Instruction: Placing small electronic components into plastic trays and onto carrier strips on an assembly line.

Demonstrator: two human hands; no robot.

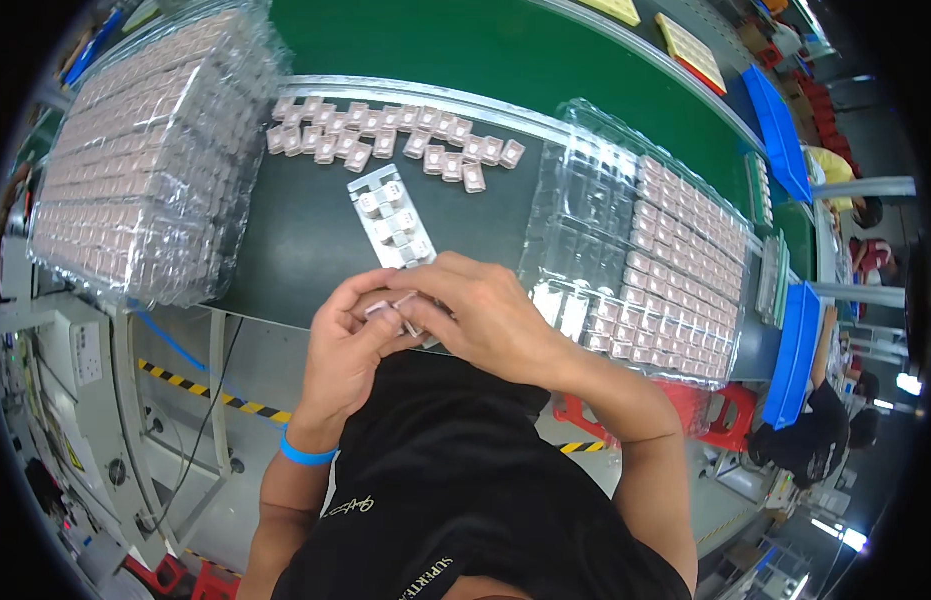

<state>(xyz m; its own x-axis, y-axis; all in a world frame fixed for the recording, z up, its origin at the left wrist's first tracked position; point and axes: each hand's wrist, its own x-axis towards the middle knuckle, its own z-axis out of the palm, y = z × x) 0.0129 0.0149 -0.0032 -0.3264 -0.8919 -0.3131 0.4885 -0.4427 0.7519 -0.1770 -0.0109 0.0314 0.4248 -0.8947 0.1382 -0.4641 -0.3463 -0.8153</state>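
Note:
My left hand (347, 335) and my right hand (485, 308) meet over the near edge of the dark work table (285, 255). Both are closed, fingertips almost touching. Between the left thumb and fingers sits a small pale-pink square part (377, 308). A second small pinkish piece (409, 320) shows at the right thumb and fingers; its far side is hidden. Just beyond the hands lies a white rectangular fixture (376, 180) carrying several metal-looking blocks. Farther back, several loose pale-pink square parts (383, 143) are scattered in uneven rows.
On the left rises a tall stack of clear plastic trays (135, 160) full of pink parts. To the right, a clear tray (575, 190) is partly filled with them. A green conveyor belt (405, 50) runs behind a metal rail. Blue bins (791, 355) hang at the far right.

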